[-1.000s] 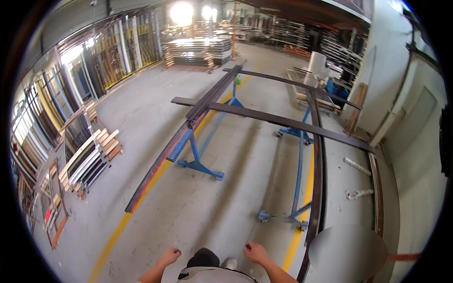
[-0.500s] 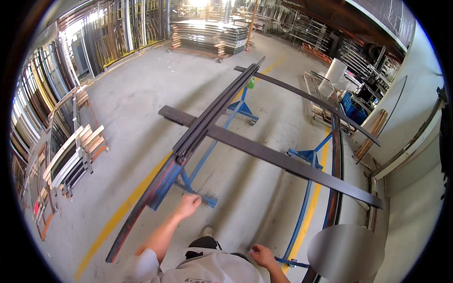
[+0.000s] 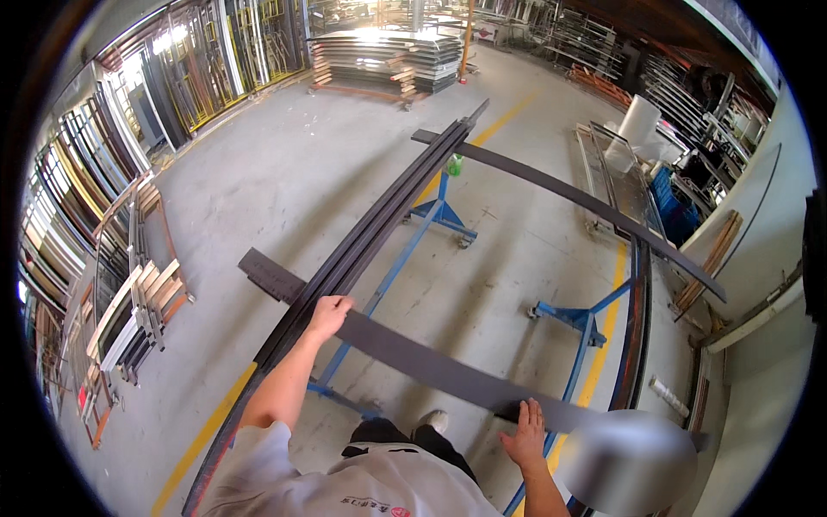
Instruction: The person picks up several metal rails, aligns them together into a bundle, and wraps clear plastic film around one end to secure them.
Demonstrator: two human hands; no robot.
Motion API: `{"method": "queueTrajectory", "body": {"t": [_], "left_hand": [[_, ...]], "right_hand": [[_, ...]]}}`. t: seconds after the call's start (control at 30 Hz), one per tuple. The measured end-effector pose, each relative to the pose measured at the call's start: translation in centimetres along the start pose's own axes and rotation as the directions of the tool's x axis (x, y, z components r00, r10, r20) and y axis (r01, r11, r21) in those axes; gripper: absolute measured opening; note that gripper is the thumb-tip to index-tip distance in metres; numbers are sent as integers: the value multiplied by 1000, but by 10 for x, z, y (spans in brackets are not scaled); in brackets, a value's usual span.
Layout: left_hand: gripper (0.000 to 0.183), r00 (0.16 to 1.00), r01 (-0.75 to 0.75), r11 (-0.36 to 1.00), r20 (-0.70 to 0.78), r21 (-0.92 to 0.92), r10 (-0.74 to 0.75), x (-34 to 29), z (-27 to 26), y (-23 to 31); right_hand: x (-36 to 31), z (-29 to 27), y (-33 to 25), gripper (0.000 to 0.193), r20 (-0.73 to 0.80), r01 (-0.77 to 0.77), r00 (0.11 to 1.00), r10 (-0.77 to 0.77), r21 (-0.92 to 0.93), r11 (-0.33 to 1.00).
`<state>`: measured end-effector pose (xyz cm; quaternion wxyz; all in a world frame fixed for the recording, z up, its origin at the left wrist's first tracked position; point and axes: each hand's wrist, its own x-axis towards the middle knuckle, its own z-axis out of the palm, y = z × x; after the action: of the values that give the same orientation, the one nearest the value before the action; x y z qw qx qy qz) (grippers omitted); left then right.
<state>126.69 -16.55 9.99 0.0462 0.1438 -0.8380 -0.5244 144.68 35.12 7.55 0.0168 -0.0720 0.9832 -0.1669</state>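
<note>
A bundle of long dark profiles (image 3: 392, 202) runs away from me on the left side of a blue stand. Across it and toward the right lies a wide, flat dark board (image 3: 422, 362), its left end sticking out past the bundle. Where the two cross, my left hand (image 3: 327, 319) rests with fingers closed at the bundle's inner edge; whether they grip a profile or the board I cannot tell. My right hand (image 3: 524, 435) lies on the board farther right, fingers stretched out. A blurred oval covers part of the board's right end.
A second flat dark board (image 3: 551, 183) spans the stands farther off. Blue wheeled stands (image 3: 443, 215) carry everything, with long dark rails (image 3: 638, 319) on the right one. Stacked panels (image 3: 379, 60) stand at the back, a rack of profiles (image 3: 142, 302) at left, a wall at right.
Both hands were off the material; my left has moved up to the crossing and my right onto the board. The near board appears lower and closer, as the view has shifted.
</note>
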Motion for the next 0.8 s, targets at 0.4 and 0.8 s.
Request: {"method": "queueTrajectory", "body": {"t": [0.4, 0.8], "left_hand": [[54, 979, 172, 898, -173, 404, -110, 300, 30, -9], [52, 926, 368, 885, -24, 286, -378, 370, 72, -3]], "right_hand": [[91, -27, 60, 83, 329, 90, 944, 7, -280, 956], [149, -36, 52, 62, 407, -26, 910, 73, -118, 993]]}}
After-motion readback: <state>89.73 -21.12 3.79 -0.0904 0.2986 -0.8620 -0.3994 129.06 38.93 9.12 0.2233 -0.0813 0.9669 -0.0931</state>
